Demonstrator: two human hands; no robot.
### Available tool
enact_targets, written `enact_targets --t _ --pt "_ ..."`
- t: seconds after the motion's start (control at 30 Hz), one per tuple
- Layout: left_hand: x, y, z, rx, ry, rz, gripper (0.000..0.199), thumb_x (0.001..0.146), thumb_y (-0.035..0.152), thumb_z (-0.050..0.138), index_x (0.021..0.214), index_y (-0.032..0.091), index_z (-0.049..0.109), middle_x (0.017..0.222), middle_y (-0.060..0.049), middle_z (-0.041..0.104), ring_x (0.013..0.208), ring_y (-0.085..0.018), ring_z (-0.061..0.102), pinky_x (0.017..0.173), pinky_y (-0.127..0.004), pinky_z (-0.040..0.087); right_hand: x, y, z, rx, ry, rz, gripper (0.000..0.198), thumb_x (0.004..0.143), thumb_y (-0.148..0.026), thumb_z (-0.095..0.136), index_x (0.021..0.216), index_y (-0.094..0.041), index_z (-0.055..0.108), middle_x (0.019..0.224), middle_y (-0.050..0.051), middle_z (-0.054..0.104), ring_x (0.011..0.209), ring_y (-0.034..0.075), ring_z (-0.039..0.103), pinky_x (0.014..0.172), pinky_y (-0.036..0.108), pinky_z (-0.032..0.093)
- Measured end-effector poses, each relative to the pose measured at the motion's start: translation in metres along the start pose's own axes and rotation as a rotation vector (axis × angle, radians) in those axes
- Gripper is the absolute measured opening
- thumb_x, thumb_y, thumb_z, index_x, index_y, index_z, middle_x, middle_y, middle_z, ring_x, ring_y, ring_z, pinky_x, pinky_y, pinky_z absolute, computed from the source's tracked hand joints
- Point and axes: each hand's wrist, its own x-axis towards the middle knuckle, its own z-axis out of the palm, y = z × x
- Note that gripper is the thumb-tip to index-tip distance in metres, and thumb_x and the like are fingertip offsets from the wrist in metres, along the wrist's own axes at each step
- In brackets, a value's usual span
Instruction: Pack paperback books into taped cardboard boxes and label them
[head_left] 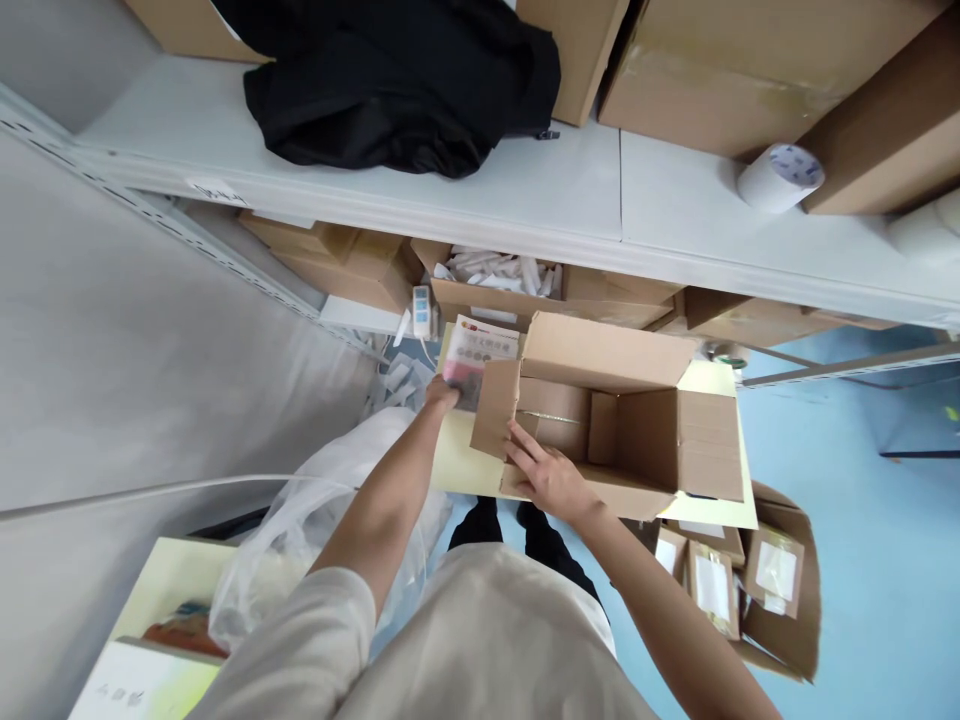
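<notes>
Head view, right hand (551, 478) on carton (615, 420) flap

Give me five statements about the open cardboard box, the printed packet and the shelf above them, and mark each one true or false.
1. The left hand has its grip on a printed paper packet with pink marking. True.
2. The right hand rests on the near rim of the open brown cardboard box. True.
3. The box's flaps are taped shut. False: they stand open.
4. A black cloth bundle lies on the pale grey shelf. True.
5. The white tape roll sits inside the open box. False: it lies on the shelf, at the right.
</notes>
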Motion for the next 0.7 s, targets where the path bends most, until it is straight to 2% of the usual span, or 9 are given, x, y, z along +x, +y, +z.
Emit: enact_targets --t 0.1,0.2,0.27,0.37,0.43,0.5,0.57,0.6,0.7 --pt "-0.012 0.002 -0.005 0.027 0.116 -0.059 0.036 0.09 0.035 0.057 0.121 0.016 0.056 0.121 -0.009 0.058 0.104 -0.022 0.06 0.087 -0.042 0.053 0.0 0.002 -0.002 -0.011 -0.017 -0.003 0.074 0.078 -0.016 0.06 0.147 -0.027 0.033 0.16 0.004 0.01 0.112 0.028 0.061 0.09 0.041 0.051" --pt "-0.031 0.008 -0.02 0.048 0.262 -0.079 0.026 0.087 0.022 0.058 0.113 0.018 0.06 0.108 -0.009 0.065 0.101 -0.024 0.062 0.091 -0.043 0.05 0.0 0.007 -0.005 -0.007 -0.022 -0.012 0.078 0.078 -0.018 0.062 0.148 -0.027 0.03 0.161 0.007 0.008 0.108 0.028 0.062 0.089 0.042 0.051" --pt "-0.051 0.015 -0.04 0.058 0.376 -0.069 0.028 0.082 0.014 0.056 0.11 0.018 0.06 0.1 -0.009 0.068 0.1 -0.025 0.063 0.094 -0.042 0.047 0.003 0.01 -0.008 0.025 -0.027 -0.037 0.081 0.077 -0.02 0.063 0.15 -0.027 0.027 0.161 0.008 0.007 0.108 0.028 0.062 0.089 0.043 0.051" --pt "-0.095 0.034 -0.078 0.047 0.557 -0.007 0.032 0.081 0.019 0.053 0.113 0.017 0.057 0.103 -0.009 0.068 0.098 -0.024 0.064 0.091 -0.04 0.049 0.008 0.011 -0.016 0.095 -0.06 -0.09 0.088 0.075 -0.025 0.066 0.151 -0.028 0.02 0.161 0.009 0.005 0.113 0.03 0.06 0.091 0.045 0.05" --pt "-0.126 0.052 -0.099 0.025 0.645 0.054 0.034 0.081 0.025 0.053 0.114 0.018 0.056 0.101 -0.007 0.069 0.093 -0.022 0.065 0.087 -0.037 0.051 0.006 0.01 -0.023 0.099 -0.06 -0.127 0.093 0.075 -0.028 0.067 0.152 -0.03 0.016 0.161 0.008 0.004 0.123 0.032 0.053 0.097 0.048 0.045" --pt "-0.152 0.076 -0.111 -0.051 0.669 0.139 0.034 0.075 0.03 0.059 0.108 0.019 0.058 0.094 -0.004 0.07 0.083 -0.021 0.066 0.08 -0.035 0.054 -0.008 0.014 -0.032 0.07 0.015 -0.138 0.094 0.077 -0.033 0.067 0.152 -0.031 0.011 0.161 0.008 0.005 0.136 0.032 0.038 0.106 0.052 0.036" --pt "-0.167 0.103 -0.11 -0.13 0.627 0.214 0.036 0.071 0.034 0.063 0.104 0.019 0.06 0.09 -0.003 0.07 0.078 -0.02 0.066 0.074 -0.034 0.055 -0.037 0.028 -0.037 0.036 0.182 -0.048 0.093 0.08 -0.038 0.064 0.153 -0.029 0.008 0.161 0.008 0.006 0.145 0.031 0.02 0.112 0.055 0.025" --pt "-0.17 0.117 -0.105 -0.156 0.583 0.244 0.037 0.07 0.035 0.065 0.103 0.019 0.06 0.089 -0.003 0.07 0.077 -0.02 0.066 0.072 -0.033 0.056 -0.055 0.039 -0.037 0.021 0.281 0.051 0.093 0.08 -0.041 0.064 0.153 -0.027 0.007 0.161 0.01 0.005 0.147 0.031 0.012 0.113 0.056 0.021" --pt "-0.168 0.154 -0.079 -0.171 0.415 0.312 0.04 0.068 0.038 0.067 0.102 0.018 0.061 0.09 -0.003 0.07 0.077 -0.019 0.066 0.068 -0.031 0.055 -0.113 0.083 -0.028 0.007 0.487 0.464 0.107 0.073 -0.05 0.07 0.153 -0.02 0.005 0.159 0.02 0.004 0.146 0.04 0.001 0.111 0.065 0.014"
